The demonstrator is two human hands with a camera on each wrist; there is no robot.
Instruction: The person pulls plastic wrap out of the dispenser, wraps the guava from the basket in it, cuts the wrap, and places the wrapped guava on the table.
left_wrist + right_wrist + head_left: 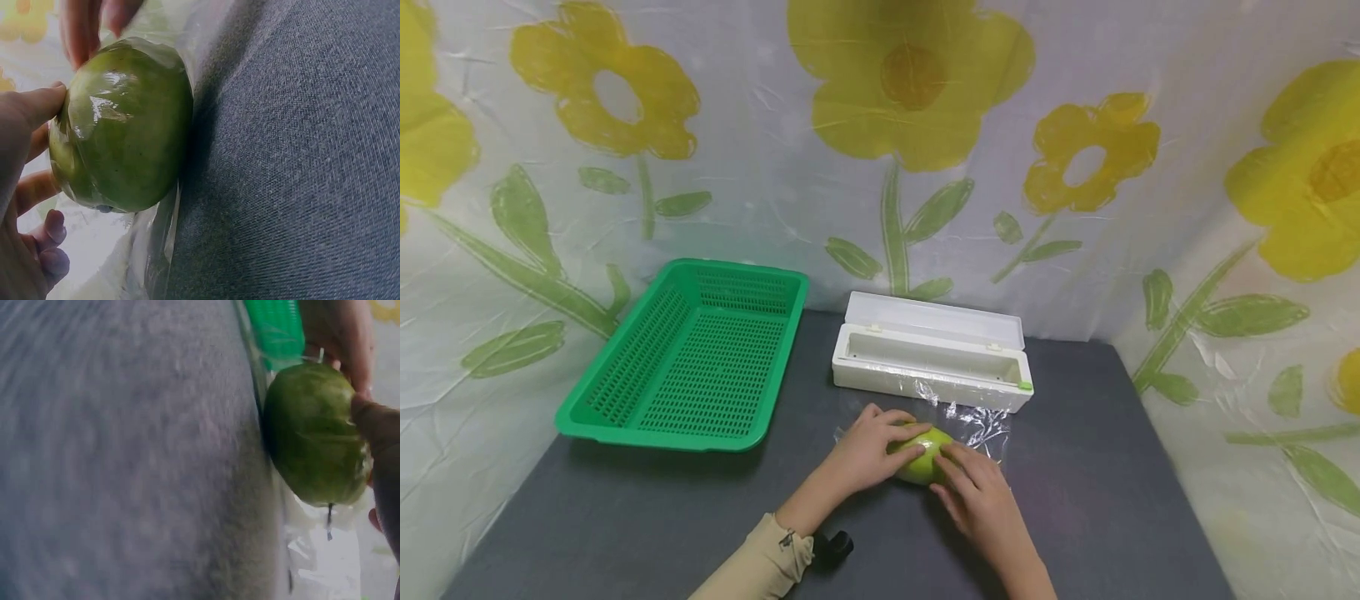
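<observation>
A yellow-green pear [925,456] with a thin dark stem lies on its side on the table. Clear plastic film [981,429] stretches glossily over its skin and spreads out behind it. My left hand [877,448] holds the pear from the left, thumb and fingers bent about its upper side. On the opposite side my right hand [976,492] grips it, fingertips on the film. In the left wrist view, light glints off wrinkled film on the pear [128,125]. The stem end of the pear [315,434] points downward in the right wrist view.
Behind the pear stands a white wrap dispenser box [925,379], its lid [934,318] raised and film hanging over its front. A green perforated basket [707,375] sits at the left of the dark grey table [1097,467]. A flowered curtain [737,150] hangs round the table.
</observation>
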